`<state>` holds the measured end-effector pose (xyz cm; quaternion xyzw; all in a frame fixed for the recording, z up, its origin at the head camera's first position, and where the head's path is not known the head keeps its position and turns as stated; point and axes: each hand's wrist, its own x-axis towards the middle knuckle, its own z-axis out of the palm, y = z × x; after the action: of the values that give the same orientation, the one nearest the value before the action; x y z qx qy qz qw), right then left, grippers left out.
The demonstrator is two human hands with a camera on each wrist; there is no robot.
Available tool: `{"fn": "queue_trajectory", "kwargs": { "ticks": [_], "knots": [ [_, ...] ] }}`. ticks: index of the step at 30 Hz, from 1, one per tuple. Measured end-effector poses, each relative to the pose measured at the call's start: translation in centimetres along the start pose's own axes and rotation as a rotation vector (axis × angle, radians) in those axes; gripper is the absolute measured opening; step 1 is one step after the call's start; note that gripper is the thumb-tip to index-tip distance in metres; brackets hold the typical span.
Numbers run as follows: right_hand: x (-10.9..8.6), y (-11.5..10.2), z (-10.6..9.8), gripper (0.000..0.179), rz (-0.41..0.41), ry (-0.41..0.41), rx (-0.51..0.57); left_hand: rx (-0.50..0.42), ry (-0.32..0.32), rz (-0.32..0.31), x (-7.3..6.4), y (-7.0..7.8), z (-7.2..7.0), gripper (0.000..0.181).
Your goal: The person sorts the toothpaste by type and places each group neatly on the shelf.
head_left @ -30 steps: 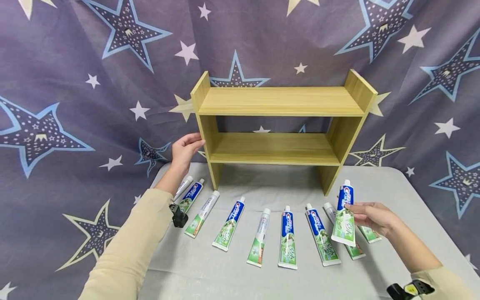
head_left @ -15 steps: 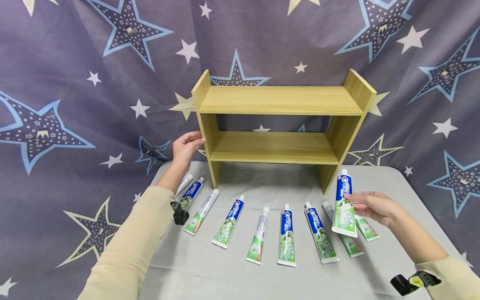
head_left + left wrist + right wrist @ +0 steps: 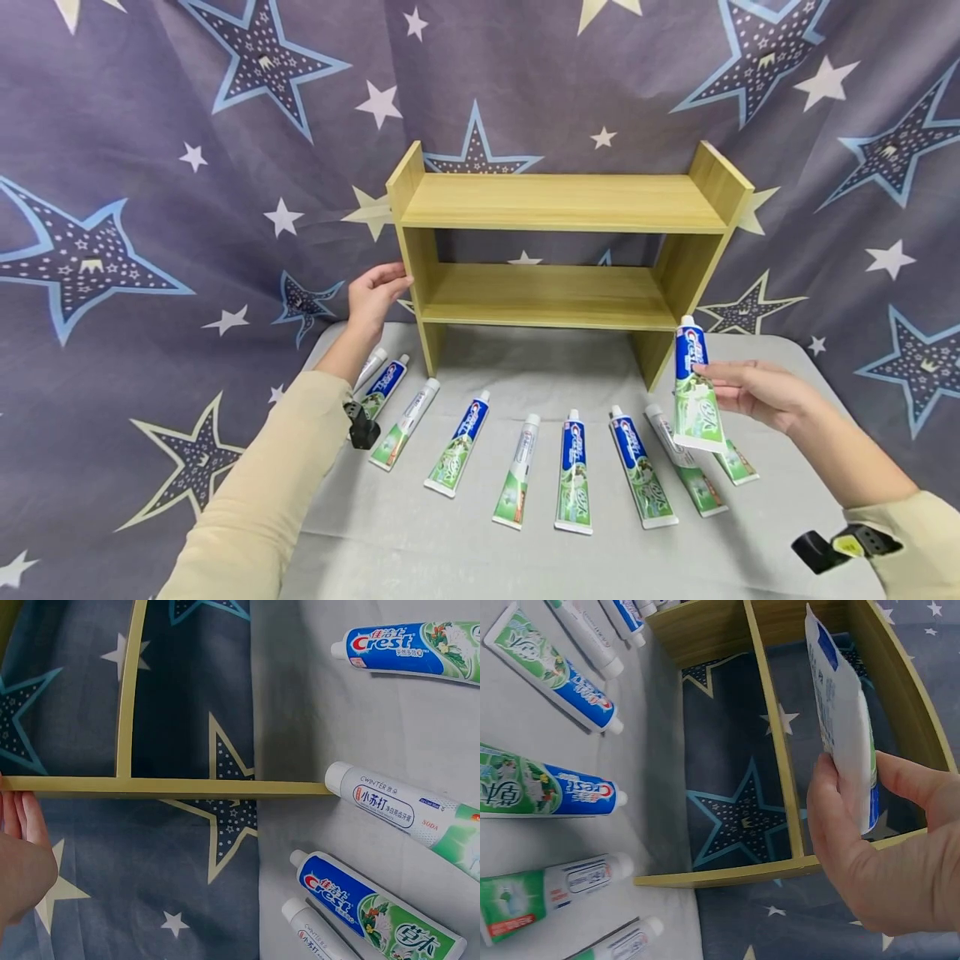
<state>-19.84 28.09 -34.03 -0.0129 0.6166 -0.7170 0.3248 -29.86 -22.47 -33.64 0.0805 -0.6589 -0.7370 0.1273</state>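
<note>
Cloth point(image 3: 420, 550), pale grey and faintly creased, covers a round-cornered surface. Behind it and along both sides hangs a purple-grey curtain point(image 3: 525, 100) printed with white, cream and blue-edged stars, its folds visible. Against it stands a wooden shelf point(image 3: 555, 204) with two boards; curtain shows through its back and a soft shadow lies beneath. Blue-green and white-green toothpaste tubes point(image 3: 573, 475) lie fanned across the cloth, caps toward the shelf.

The right hand point(image 3: 761, 392) pinches a Crest tube point(image 3: 700, 392) between thumb and fingers, in the air above the row's right end, just beside the shelf's right leg, cap up and slightly tilted. The left hand point(image 3: 377, 296) touches the outer side of the shelf's left panel, fingers close together and extended. Beige sleeves point(image 3: 247, 492) cover both forearms.
</note>
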Motion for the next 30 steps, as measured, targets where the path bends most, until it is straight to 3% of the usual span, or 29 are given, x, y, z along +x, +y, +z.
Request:
{"fn": "queue_trajectory", "kwargs": {
  "ticks": [4,11,18,30],
  "knots": [
    [-0.2,-1.1,0.4,0.025,0.015,0.03,-0.027,-0.007,0.003,0.0,0.1,0.0,0.0,0.019],
    [-0.7,-2.7,0.9,0.026,-0.007,0.006,-0.028,-0.021,-0.002,-0.005,0.2,-0.1,-0.1,0.02],
    [-1.3,-4.7,1.5,0.024,0.022,0.09,0.042,-0.044,-0.007,-0.005,0.1,-0.2,-0.1,0.02],
    [-2.3,-8.1,2.6,0.027,0.035,0.057,0.026,-0.027,-0.007,-0.008,0.2,-0.2,-0.1,0.022]
  ]
}}
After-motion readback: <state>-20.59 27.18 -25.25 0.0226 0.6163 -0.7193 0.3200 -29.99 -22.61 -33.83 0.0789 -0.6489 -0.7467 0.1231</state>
